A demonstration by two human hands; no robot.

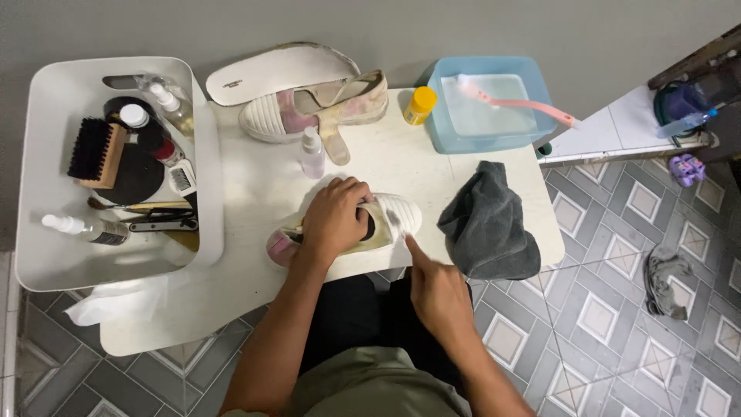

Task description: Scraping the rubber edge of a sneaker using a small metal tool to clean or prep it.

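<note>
A: At the middle of the white table (pixel 231 309), the left hand (pixel 333 220) lies over the top of a white slip-on shoe (pixel 390 220), fingers curled round its opening, clamping it flat to the tabletop. Pinned like that, the ribbed toe points to three o'clock and stays put.

B: And the right hand (pixel 436 289)?

A: It sits at five o'clock from the shoe, forefinger stretched out, its tip touching or just short of the toe's side (the finger is blurred, so I cannot tell which). The other fingers are folded in; I see nothing held in it.

B: Why is the shoe so near the table's front edge?

A: My reading: both forearms reach it from the lap without stretching, and the toe faces the free hand.

B: What is around it?

A: At three o'clock, just beside the toe, a crumpled grey cloth (pixel 488 232) hangs partly over the edge. At twelve o'clock stands a small clear spray bottle (pixel 312 150), and beyond it the second shoe (pixel 316 108), stained pink, its tongue flopped out, with a loose insole (pixel 278 69) leaning behind.

B: And water?

A: A blue basin (pixel 440 127) at one o'clock, a pink-handled brush (pixel 517 102) lying across it, a yellow-capped bottle (pixel 421 104) just beside its wall.

B: The left?

A: A white tray (pixel 46 262) at nine to ten o'clock keeps a wooden bristle brush (pixel 96 153), round black tins, small bottles and black scissors (pixel 158 224) together, off the work area.
</note>
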